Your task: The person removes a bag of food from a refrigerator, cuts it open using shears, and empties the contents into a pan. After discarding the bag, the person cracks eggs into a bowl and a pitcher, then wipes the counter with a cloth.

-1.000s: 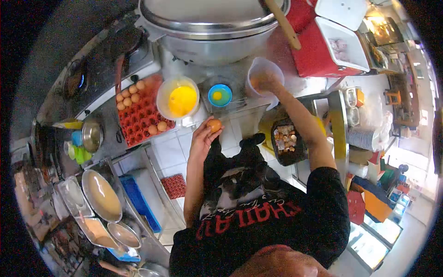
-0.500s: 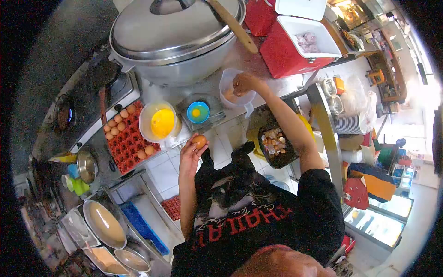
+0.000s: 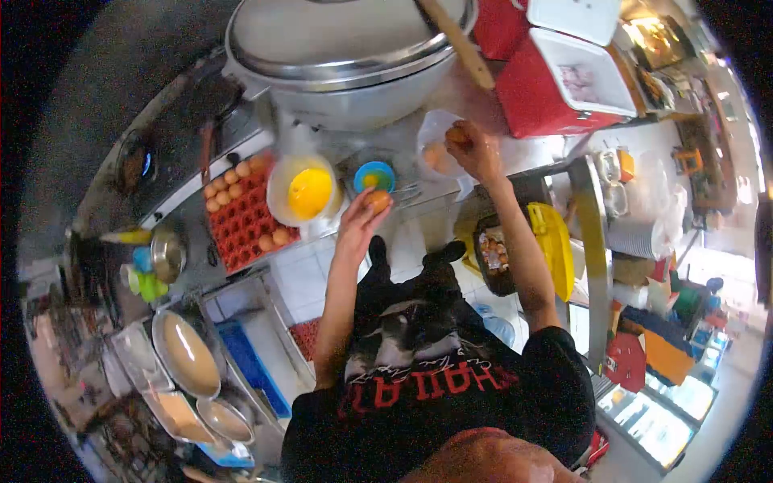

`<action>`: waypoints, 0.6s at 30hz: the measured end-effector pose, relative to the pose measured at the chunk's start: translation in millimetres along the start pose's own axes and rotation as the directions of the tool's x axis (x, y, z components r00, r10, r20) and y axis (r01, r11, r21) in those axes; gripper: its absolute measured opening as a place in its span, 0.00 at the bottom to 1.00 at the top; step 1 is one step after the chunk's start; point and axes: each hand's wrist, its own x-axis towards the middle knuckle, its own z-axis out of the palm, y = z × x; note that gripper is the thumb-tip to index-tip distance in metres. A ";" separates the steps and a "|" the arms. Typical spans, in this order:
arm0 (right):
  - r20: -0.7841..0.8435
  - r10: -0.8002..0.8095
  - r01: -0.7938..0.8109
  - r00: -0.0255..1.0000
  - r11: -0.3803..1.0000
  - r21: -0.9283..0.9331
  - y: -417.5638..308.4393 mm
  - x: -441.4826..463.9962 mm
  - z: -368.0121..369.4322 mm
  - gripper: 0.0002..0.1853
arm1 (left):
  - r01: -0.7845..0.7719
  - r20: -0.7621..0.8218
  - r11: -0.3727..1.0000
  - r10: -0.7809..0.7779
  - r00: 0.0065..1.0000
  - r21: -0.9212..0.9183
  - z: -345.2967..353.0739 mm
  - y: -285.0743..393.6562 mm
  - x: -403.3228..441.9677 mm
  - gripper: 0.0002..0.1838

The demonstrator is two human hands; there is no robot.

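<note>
My left hand holds a brown egg in its fingertips, just in front of a small blue bowl with a yolk in it. Over a translucent jug, my right hand has its fingers closed round a brown egg, slightly blurred. More brown shows inside the jug below that hand. Left of the blue bowl stands a clear tub of yellow egg. Beside the tub lies a red egg tray with several brown eggs and many bare hollows.
A big lidded pot stands behind the bowls, a wooden utensil across its lid. Right of it is an open red cooler. Below the counter edge sits a dark bin with shells. A burner flame shows at left.
My right hand has risen out of the jug with an egg in its fingers. My left hand, still holding its egg, has moved up close to the blue bowl. The camera view has shifted.
</note>
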 end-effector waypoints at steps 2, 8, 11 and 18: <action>0.079 -0.042 0.053 0.996 0.990 -0.134 2.5 -8.9 4.7 0.12 | -0.017 -0.032 1.000 0.017 0.999 0.019 -4.9 -8.3 10.2 0.23; -0.164 -0.089 0.061 0.982 0.984 -0.166 -12.3 -22.6 10.6 0.21 | -0.112 -0.139 0.972 0.143 0.980 0.209 -3.6 -19.8 25.5 0.23; -0.228 0.012 -0.015 0.974 1.000 -0.009 -20.5 -22.8 15.1 0.20 | -0.124 -0.164 0.908 0.204 0.965 0.400 -3.5 -20.0 36.4 0.23; -0.190 -0.016 0.051 0.982 0.982 0.181 -99.9 -49.8 86.0 0.22 | -0.134 -0.183 0.854 0.256 0.949 0.503 -2.7 -22.0 48.1 0.27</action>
